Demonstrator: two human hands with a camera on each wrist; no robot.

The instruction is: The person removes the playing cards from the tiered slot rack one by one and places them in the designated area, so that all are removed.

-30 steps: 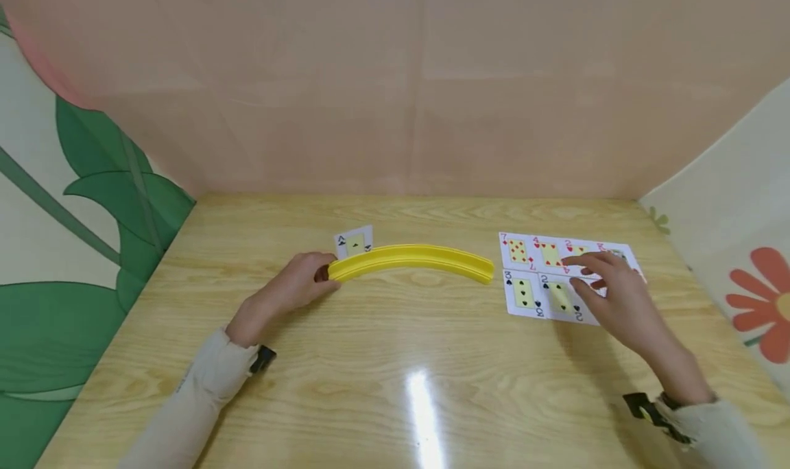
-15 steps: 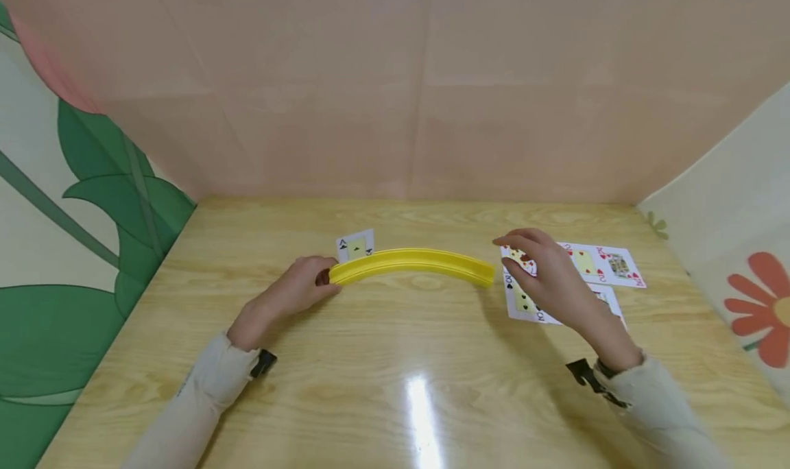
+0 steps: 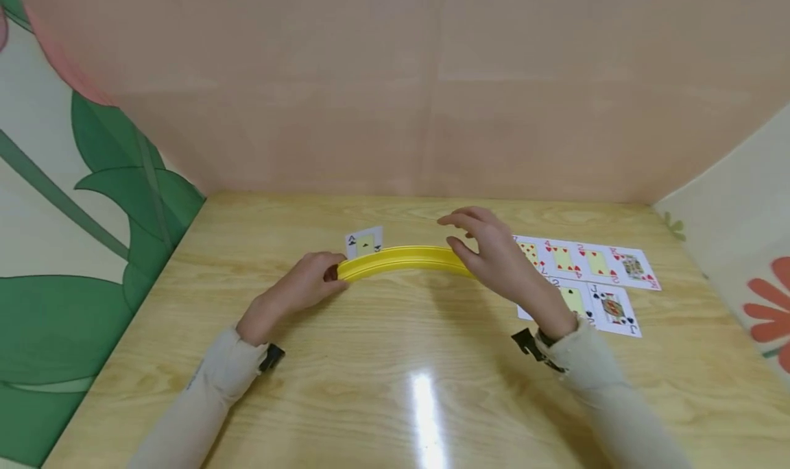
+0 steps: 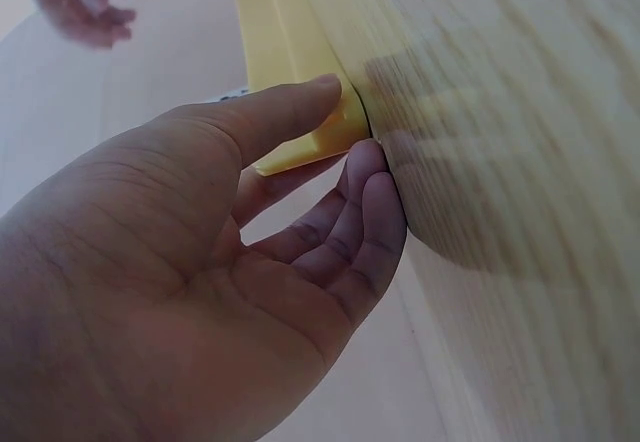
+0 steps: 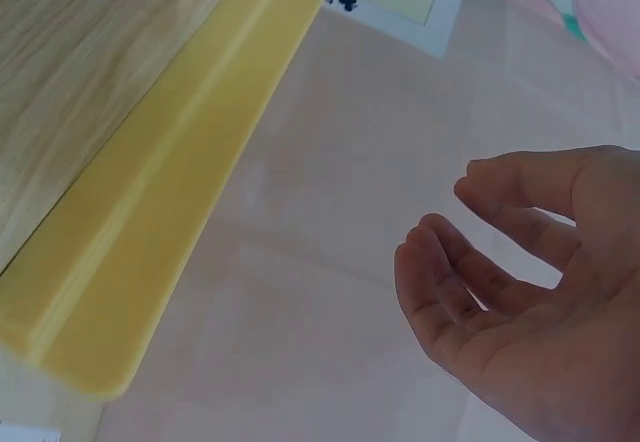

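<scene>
A long, curved yellow playing card holder (image 3: 395,256) stands on the wooden table, and an ace of clubs (image 3: 365,241) sits upright near its left end. My left hand (image 3: 299,280) grips that end, its thumb on the front of the holder (image 4: 285,22) and fingers curled round behind in the left wrist view. Over the holder's right end hovers my right hand (image 3: 494,256), fingers loosely bent and apart, holding nothing. The right wrist view shows this hand (image 5: 520,302) beside the holder (image 5: 170,172), with the ace (image 5: 390,12) at the top.
Several playing cards lie face up in two rows at the right of the table; the king of hearts (image 3: 633,267) and jack of spades (image 3: 612,308) end the rows. My right forearm overlaps some of them. A pinkish wall (image 3: 321,99) rises behind the table (image 3: 345,366).
My right hand has moved left from above the laid-out cards to over the holder's right end. My left hand keeps its grip, and the holder and ace stay in place.
</scene>
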